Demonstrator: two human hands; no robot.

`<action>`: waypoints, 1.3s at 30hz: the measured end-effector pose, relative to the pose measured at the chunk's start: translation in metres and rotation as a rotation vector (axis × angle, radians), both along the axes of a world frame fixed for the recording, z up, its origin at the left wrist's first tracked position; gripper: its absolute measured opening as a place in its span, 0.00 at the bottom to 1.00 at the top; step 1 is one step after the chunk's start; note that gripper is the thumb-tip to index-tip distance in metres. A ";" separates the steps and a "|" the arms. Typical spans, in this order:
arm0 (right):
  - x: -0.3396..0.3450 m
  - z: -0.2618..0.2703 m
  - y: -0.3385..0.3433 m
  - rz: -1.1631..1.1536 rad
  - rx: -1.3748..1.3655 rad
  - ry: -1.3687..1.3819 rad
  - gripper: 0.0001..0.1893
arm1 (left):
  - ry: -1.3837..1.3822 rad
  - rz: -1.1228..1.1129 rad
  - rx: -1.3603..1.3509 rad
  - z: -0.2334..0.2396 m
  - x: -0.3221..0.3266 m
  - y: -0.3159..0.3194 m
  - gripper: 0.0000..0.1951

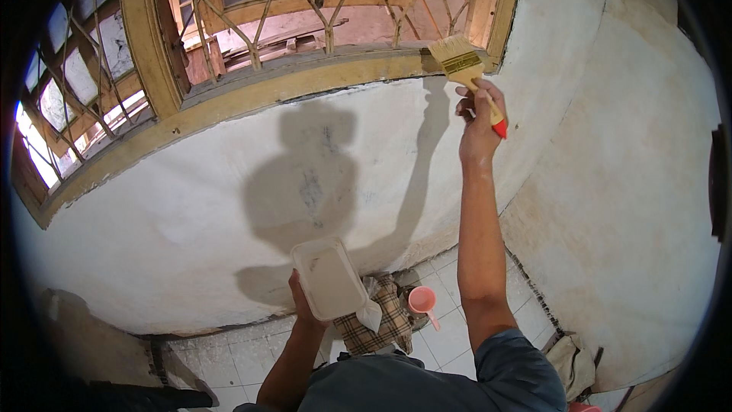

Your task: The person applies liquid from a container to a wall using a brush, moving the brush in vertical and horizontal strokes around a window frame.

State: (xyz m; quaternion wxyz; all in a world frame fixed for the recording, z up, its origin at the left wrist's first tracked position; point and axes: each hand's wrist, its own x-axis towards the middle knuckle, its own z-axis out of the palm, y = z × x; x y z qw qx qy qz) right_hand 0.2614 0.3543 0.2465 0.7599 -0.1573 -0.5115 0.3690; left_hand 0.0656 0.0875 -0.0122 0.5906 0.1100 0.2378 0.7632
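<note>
My right hand grips the wooden handle of a flat paintbrush, red at its tip. The pale bristles point up and left, at the lower right corner of the yellowish wooden window frame; whether they touch it I cannot tell. Low on the left, my left hand holds a rectangular whitish plastic tub by its side. A thin pale layer seems to coat the tub's inside. Between the window and the tub is a white wall with grey-blue patches and my shadow on it.
Metal grille bars cover the window. On the tiled floor lie a checked cloth and a white plastic bag, beside a pink dipper. A side wall stands at right, with a beige cloth or sack near its foot.
</note>
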 end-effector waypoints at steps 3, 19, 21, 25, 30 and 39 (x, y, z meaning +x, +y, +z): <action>-0.006 -0.105 0.027 0.072 -0.118 -0.037 0.13 | -0.035 -0.017 0.016 0.002 0.001 0.000 0.38; 0.004 -0.125 0.049 -0.272 -0.240 -0.305 0.18 | 0.006 -0.007 -0.016 0.017 0.011 -0.005 0.37; 0.021 -0.034 0.040 -0.217 -0.077 -0.194 0.15 | 0.028 -0.018 0.016 0.017 0.012 0.000 0.37; 0.022 0.016 0.019 -0.049 -0.049 0.105 0.10 | 0.012 -0.011 -0.030 0.015 0.016 0.000 0.38; 0.004 -0.174 0.026 0.023 -0.312 0.028 0.14 | -0.009 0.028 -0.064 0.020 0.026 -0.005 0.36; 0.056 -0.348 0.043 -0.109 -0.635 -0.392 0.11 | 0.051 0.063 -0.026 0.007 0.063 -0.003 0.38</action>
